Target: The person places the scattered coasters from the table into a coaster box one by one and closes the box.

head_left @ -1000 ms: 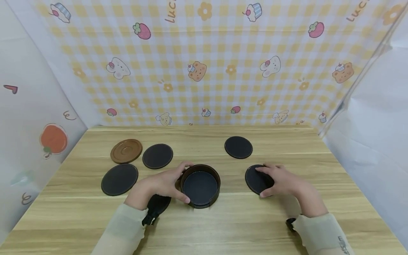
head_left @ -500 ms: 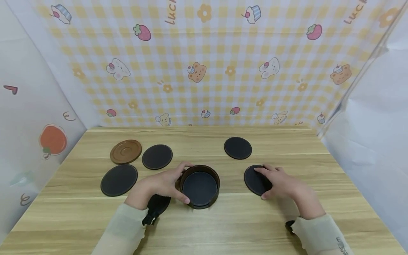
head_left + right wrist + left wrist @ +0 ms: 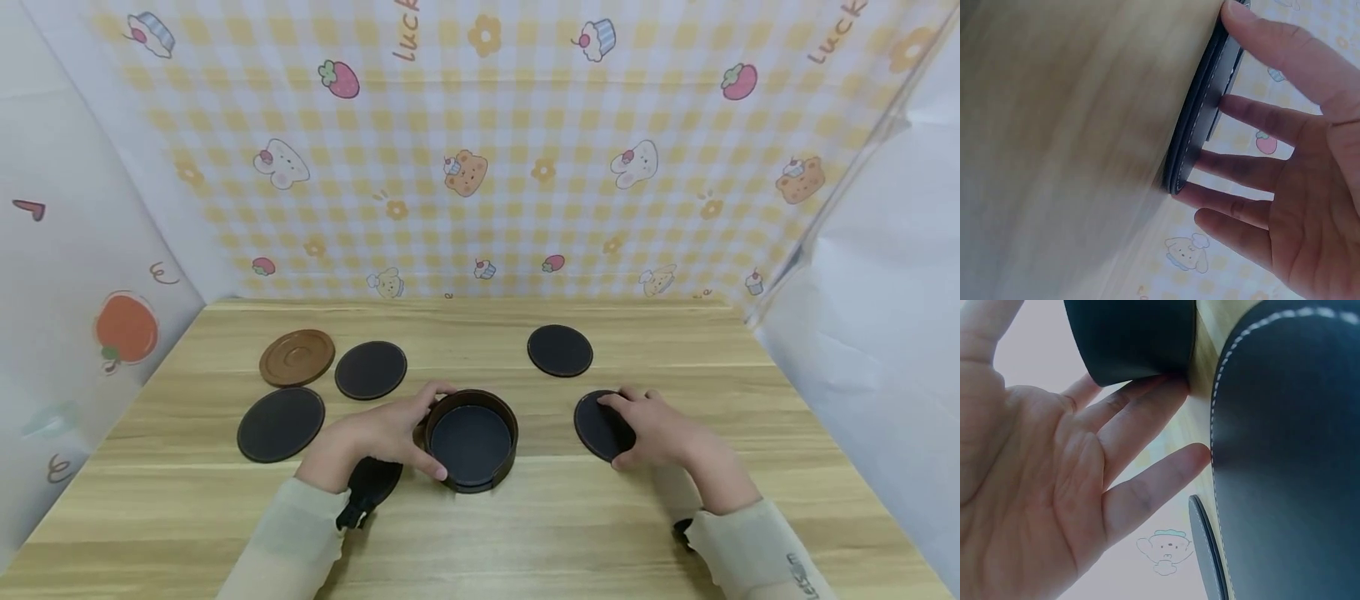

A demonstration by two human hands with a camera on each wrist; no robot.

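Observation:
A round dark coaster holder (image 3: 510,454) with a notch in its front wall stands mid-table, with a black coaster (image 3: 471,444) lying inside. My left hand (image 3: 378,429) holds the holder's left side, thumb at the front and fingers reaching behind; in the left wrist view the fingers meet its dark wall (image 3: 1132,340). To the right, my right hand (image 3: 660,429) grips a loose black coaster (image 3: 600,427), fingertips on its face and thumb at the near edge. The right wrist view shows that stitched coaster (image 3: 1194,125) low over the wood, its edge looking layered.
Black coasters lie at the back right (image 3: 560,350), back left (image 3: 371,369) and far left (image 3: 281,423). A brown ringed disc (image 3: 297,357) lies behind the left ones. Under my left wrist is another black coaster (image 3: 375,481). A checked cloth backdrop (image 3: 480,225) borders the table's rear.
My right hand has shifted slightly left over its coaster. The left hand stays on the holder, and the head view has tilted a little.

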